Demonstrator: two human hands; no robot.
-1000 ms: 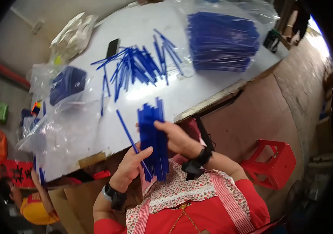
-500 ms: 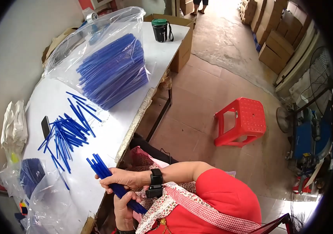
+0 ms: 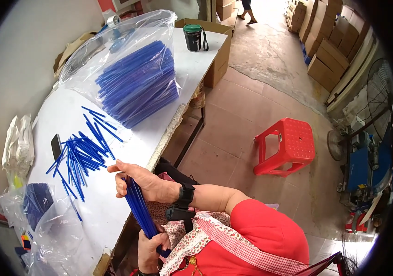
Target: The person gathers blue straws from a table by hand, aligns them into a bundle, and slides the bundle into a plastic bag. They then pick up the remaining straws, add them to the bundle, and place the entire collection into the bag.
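Observation:
A bundle of thin blue plastic sticks [image 3: 140, 209] is held at a slant between my hands, beside the table's front edge. Closed around its lower part is my left hand [image 3: 149, 248]. My right hand [image 3: 143, 181], with a black band at the wrist, is at the upper end. Its fingers curl round the sticks while one digit points outward. More loose blue sticks [image 3: 83, 156] lie scattered on the white table [image 3: 54, 115]. Behind them a large clear plastic bag [image 3: 136, 83] holds a thick stack of the same sticks.
A dark flat object [image 3: 56, 146] lies by the loose sticks. A black cup with green lid [image 3: 192, 37] stands at the table's far end. Another clear bag [image 3: 58, 234] is at the near left. A red stool [image 3: 293, 142], fan [image 3: 375, 96] and cartons [image 3: 327, 64] are to the right.
My right hand has shifted up to the bundle's top end and loosened its grasp there. The bundle stands steeper. In the background a person's legs have moved to the right.

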